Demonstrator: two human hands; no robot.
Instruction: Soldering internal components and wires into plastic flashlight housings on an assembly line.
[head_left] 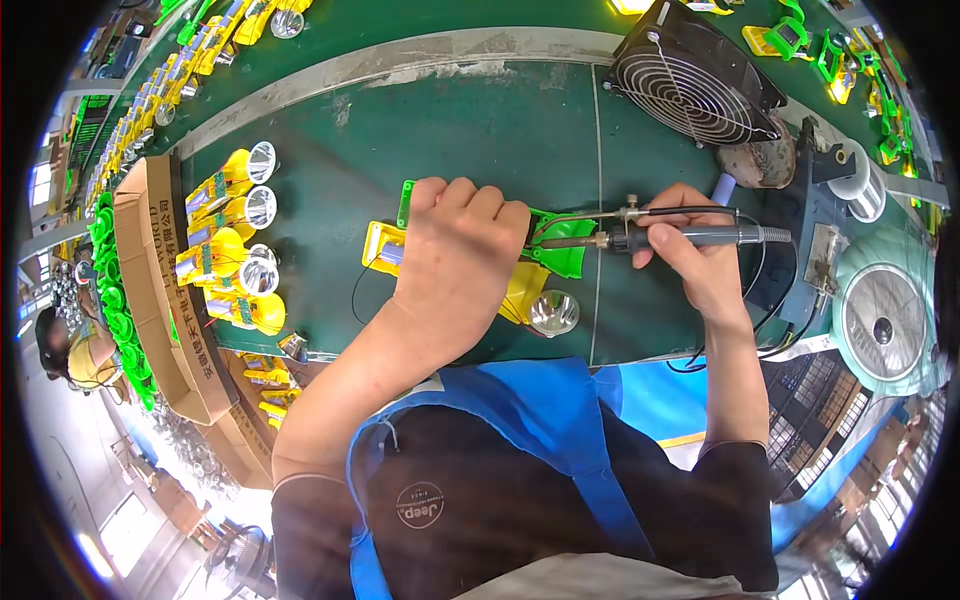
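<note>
My left hand (456, 245) is closed over a bright green plastic housing (565, 260), whose ends stick out on both sides of the fist. In my right hand (700, 262) is a soldering iron (700, 236) with a thin metal guide tube clamped alongside. Its tip points left into the green housing, close to my left fingers; the exact contact is hidden. Below the left hand lies a yellow lamp body (520, 295) with a round silver reflector (554, 313). A yellow piece with a battery (385, 250) shows left of the wrist, and a dark wire hangs from it.
Several yellow lamp assemblies (228, 262) stand at the left beside a cardboard box (170, 290). A black fan (690, 90) sits at the back right. Nearer are a soldering station with a solder spool (860, 185) and a pale green round fan (885, 320). Cables trail beneath my right wrist.
</note>
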